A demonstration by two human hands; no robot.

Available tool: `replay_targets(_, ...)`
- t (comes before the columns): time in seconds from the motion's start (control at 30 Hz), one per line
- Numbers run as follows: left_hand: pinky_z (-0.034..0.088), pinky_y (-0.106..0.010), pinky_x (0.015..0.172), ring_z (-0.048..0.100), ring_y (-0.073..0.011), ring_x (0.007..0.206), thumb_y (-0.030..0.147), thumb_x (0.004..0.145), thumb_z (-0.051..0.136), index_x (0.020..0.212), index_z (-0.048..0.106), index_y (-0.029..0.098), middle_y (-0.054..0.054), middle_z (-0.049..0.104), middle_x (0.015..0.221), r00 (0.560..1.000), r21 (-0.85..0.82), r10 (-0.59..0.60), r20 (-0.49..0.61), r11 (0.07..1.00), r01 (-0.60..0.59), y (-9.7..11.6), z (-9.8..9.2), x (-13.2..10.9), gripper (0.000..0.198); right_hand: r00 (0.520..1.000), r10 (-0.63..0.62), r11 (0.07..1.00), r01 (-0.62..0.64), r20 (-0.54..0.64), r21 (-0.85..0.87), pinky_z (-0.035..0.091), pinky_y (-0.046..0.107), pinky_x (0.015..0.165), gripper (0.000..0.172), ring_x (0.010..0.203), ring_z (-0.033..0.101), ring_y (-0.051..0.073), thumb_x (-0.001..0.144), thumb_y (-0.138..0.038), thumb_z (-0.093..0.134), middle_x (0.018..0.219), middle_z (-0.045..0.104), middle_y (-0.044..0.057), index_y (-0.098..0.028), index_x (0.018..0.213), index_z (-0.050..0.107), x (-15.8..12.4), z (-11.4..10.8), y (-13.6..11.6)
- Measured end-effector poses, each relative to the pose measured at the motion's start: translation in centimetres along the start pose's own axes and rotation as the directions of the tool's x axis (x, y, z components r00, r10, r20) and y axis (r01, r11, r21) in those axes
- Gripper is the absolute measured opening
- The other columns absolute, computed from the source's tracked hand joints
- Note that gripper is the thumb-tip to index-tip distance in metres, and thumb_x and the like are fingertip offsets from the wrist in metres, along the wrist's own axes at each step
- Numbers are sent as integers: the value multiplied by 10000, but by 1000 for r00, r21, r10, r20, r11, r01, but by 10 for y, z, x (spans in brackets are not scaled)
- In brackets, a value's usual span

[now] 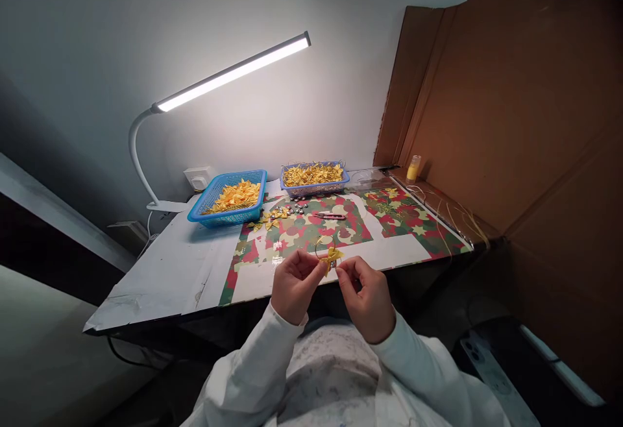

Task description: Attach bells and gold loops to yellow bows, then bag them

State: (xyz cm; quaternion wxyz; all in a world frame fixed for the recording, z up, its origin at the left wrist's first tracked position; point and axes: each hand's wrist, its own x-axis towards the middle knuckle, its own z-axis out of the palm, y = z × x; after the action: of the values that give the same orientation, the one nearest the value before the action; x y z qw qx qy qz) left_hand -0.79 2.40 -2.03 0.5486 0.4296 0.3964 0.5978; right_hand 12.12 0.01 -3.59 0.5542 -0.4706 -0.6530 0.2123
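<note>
Just above the table's front edge, my left hand (296, 284) pinches a yellow ribbon bow (333, 255) between thumb and fingers. A thin cord loop rises from the bow, and a small silvery piece, perhaps a bell, shows below it. My right hand (366, 294) is closed in a pinch at the bow's right side; whatever lies between its fingertips is too small to make out. Beyond the hands, pink-handled thread snips (331, 217) lie on the patterned sheet (348, 235). Several loose yellow bows (272, 218) and small silvery bells (300, 206) are left of the snips.
A blue basket (228, 218) of yellow bows stands back left, and a smaller basket (315, 188) holds looped bows. A lamp (233, 73) reaches over the table. A small yellow-filled bottle (413, 167) stands near the cardboard (511, 102) at right, beside loose cords.
</note>
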Motion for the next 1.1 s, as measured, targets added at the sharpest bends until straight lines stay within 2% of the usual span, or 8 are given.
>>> replay_targets(0.13, 482, -170, 543, 606, -88, 566, 285, 541, 840, 671, 594, 143, 18, 660, 610, 999, 90, 37, 4, 995, -37, 2, 2, 0, 313, 1000, -8, 1000, 8, 19, -1, 388, 185, 488, 125, 509, 492, 90, 865, -217, 483, 600, 546, -25, -172, 756, 527, 0, 0, 2)
replay_targets(0.27, 455, -159, 516, 574, -72, 530, 314, 583, 808, 645, 627, 125, 16, 639, 578, 999, 156, 52, 12, 986, -53, 4, 2, 1, 268, 999, -14, 1000, 15, 33, -13, 386, 185, 487, 129, 510, 491, 90, 866, -219, 481, 602, 548, -25, -174, 752, 523, -1, 0, 2)
replay_targets(0.6, 464, -187, 525, 542, -76, 500, 411, 583, 795, 569, 579, 138, 25, 615, 524, 1000, 62, -4, -15, 998, 5, -2, -3, 4, 349, 1000, 13, 1000, -13, 6, 16, 401, 197, 510, 129, 538, 522, 102, 878, -243, 472, 624, 560, -14, -175, 781, 523, -5, 3, 4)
replay_targets(0.87, 429, -152, 501, 523, -56, 494, 411, 557, 820, 558, 586, 135, 34, 607, 506, 997, 27, 49, -58, 999, -47, 2, 1, 1, 361, 1000, 24, 999, -23, -16, 25, 378, 199, 485, 128, 499, 492, 96, 867, -242, 484, 580, 525, -28, -171, 766, 520, -5, 5, 1)
replay_targets(1.1, 435, -155, 501, 555, -70, 514, 400, 565, 820, 567, 595, 139, 15, 645, 535, 994, 48, 82, -73, 996, -79, 2, 3, 1, 344, 999, 38, 999, -38, 2, 32, 361, 201, 473, 124, 485, 465, 93, 848, -229, 493, 561, 499, -37, -175, 738, 515, -7, 4, -1)
